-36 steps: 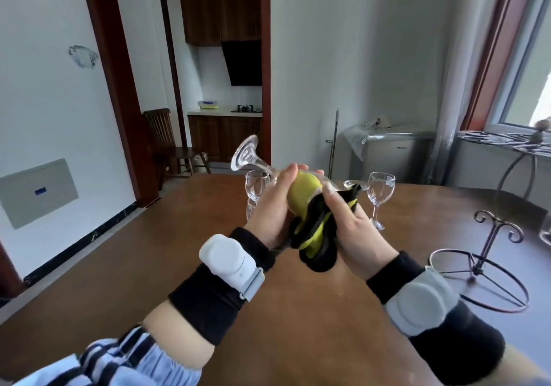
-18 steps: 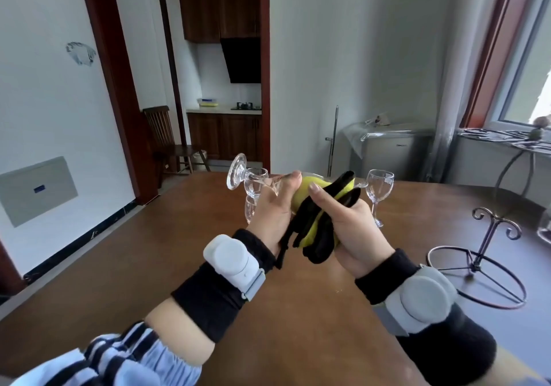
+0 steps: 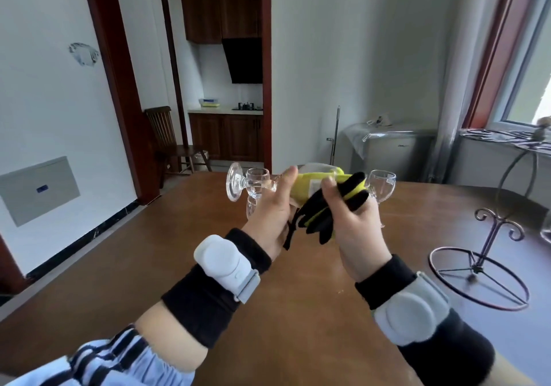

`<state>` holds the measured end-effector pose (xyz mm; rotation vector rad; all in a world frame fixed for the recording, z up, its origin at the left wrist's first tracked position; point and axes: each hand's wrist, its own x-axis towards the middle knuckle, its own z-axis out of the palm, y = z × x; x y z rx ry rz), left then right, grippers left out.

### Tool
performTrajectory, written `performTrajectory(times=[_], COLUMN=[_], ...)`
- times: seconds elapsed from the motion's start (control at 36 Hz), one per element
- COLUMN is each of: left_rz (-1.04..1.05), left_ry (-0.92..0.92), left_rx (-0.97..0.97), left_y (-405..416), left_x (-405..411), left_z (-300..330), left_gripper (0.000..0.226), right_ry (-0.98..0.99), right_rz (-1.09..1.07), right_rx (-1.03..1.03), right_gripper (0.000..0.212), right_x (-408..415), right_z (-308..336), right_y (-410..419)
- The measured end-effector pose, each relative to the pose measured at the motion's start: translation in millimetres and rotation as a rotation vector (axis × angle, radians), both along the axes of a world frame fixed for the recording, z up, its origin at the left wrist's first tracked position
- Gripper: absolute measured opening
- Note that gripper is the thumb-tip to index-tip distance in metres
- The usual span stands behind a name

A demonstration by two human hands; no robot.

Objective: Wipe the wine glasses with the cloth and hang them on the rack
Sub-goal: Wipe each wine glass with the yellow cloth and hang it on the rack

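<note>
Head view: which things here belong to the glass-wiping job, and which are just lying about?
Job:
- wine glass held on its side in the left hand
- yellow-black cloth in the right hand
- two standing glasses on the table
- wire rack

Lying about:
- wooden chair
- covered appliance
- pole

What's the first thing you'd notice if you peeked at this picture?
Right in the middle, two hands wipe a wine glass held sideways over the brown table: the left hand grips it and the right hand holds a yellow and black cloth on its bowl. A curly metal rack stands at the right.
</note>
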<state>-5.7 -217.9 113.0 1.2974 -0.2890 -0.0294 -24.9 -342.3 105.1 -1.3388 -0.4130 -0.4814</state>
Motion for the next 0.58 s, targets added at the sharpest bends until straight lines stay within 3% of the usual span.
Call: performTrajectory(times=[0.08, 0.14, 0.22, 0.28, 0.36, 0.44, 0.5, 0.58], left_rz=[-0.035, -0.045, 0.015, 0.088, 0.079, 0.019, -0.002, -0.008], left_ry=[0.19, 0.244, 0.186, 0.099, -0.046, -0.183, -0.252, -0.329], left_rx=[-0.169, -0.184, -0.156, -0.157, -0.163, -0.139, -0.123, -0.126], left_y=[0, 1, 1, 1, 1, 2, 2, 3], left_x=[-4, -2, 0, 2, 0, 0, 1, 2], left_z=[8, 7, 3, 0, -1, 1, 2, 6], left_gripper=[0.068, 0.066, 0.047, 0.053, 0.038, 0.037, 0.04, 0.038], right_ry=[-0.222, -0.358, -0.281, -0.074, 0.264, 0.531, 0.613, 0.576], right_rz=[-0.124, -0.182, -0.14, 0.025, 0.29, 0.466, 0.488, 0.395], right_rx=[-0.253, -0.453, -0.512, -0.346, 0.052, 0.331, 0.404, 0.4], right_gripper=[0.022, 0.022, 0.03, 0.038, 0.046, 0.051, 0.053, 0.051], right_x=[5, 7, 5, -3, -13, -16, -15, -13], right_z=[-14, -20, -25, -22, -9, 4, 9, 12], right_y=[2, 2, 3, 6, 6, 1, -2, -3])
